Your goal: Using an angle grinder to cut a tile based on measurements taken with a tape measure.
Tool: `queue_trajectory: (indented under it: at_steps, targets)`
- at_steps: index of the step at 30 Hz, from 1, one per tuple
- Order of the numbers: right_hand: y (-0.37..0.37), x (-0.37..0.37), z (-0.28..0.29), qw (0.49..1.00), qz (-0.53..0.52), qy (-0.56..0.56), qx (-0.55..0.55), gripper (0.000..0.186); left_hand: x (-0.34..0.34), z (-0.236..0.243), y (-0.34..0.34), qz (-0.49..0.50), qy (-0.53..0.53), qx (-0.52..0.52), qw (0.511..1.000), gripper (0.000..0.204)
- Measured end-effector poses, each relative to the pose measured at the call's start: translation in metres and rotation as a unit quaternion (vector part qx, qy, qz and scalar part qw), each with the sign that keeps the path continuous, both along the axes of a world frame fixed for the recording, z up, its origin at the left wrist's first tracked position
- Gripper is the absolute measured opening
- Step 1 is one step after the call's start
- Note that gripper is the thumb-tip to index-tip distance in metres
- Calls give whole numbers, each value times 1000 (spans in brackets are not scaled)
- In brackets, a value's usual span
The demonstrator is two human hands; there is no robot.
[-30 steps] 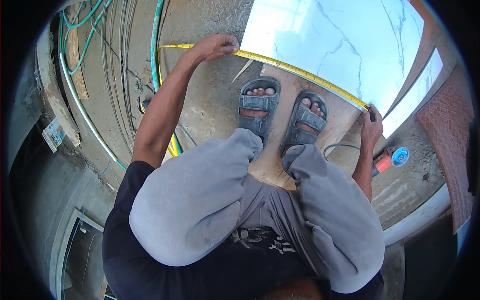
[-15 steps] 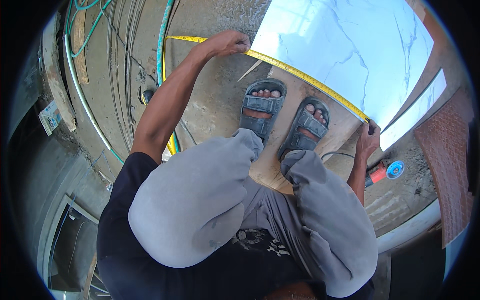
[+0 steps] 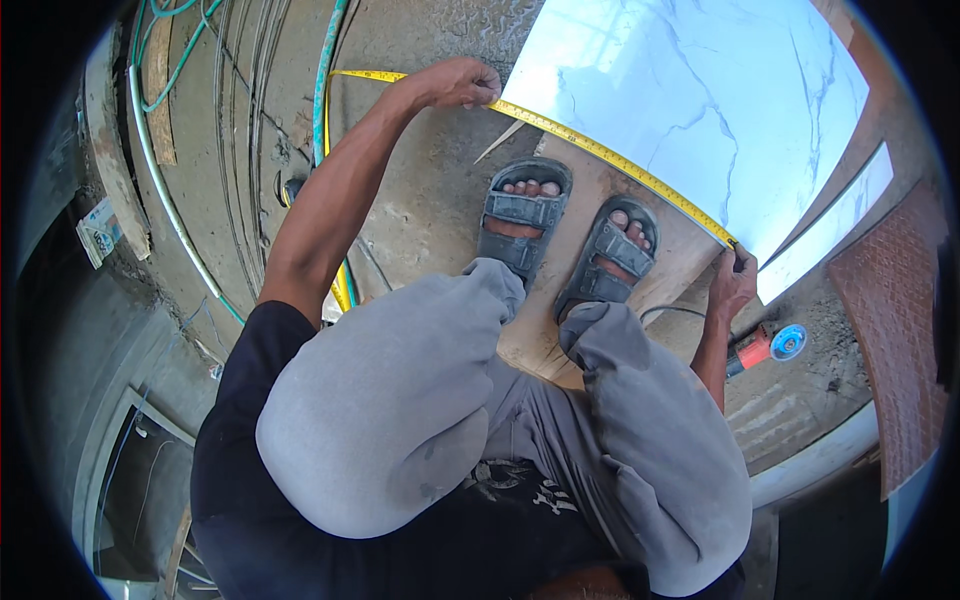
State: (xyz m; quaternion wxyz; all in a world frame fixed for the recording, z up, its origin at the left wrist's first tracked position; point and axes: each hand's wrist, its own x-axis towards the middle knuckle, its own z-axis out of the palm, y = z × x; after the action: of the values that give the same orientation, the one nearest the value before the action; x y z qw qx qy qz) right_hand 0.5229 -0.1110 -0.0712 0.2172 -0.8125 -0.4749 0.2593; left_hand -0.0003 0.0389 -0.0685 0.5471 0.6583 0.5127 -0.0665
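Observation:
A yellow tape measure [image 3: 620, 163] stretches along the near edge of a large white marble-patterned tile [image 3: 690, 90]. My left hand [image 3: 462, 83] is closed on the tape at the tile's left corner. At the right corner, my right hand [image 3: 735, 277] pinches the tape's end against the tile edge. Past my left hand the tape runs on to the left, then bends back beneath my left forearm. The tape's case [image 3: 291, 191] appears to lie on the floor beside that forearm, partly hidden.
An angle grinder [image 3: 768, 345] with a blue disc lies right of my right wrist. A narrow tile strip [image 3: 830, 225] and a brown textured sheet [image 3: 890, 320] are farther right. Green hose [image 3: 325, 90], dark cables [image 3: 240, 130] and a wooden plank [image 3: 160, 100] lie left. My sandalled feet [image 3: 525, 215] stand near the tile.
Almost nothing differs. Both hands stay at the tile's corners with the tape held along its edge; the view has shifted very slightly.

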Motion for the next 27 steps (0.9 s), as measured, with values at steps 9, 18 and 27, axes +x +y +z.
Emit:
queue_trajectory:
  at_steps: [9, 18, 27]
  targets:
    - [2, -1, 1, 1000, 10, -2, 10, 22, 0, -3, 1, 6, -6, -11, 1000, 18]
    - [5, -1, 1, 990, 69, -84, 94, 15, 2, -12, 9, 29, -37, -60, 997, 16]
    - [6, -7, 3, 982, 92, -118, 118, 10, 12, -3, 7, 66, -41, -79, 994, 14]
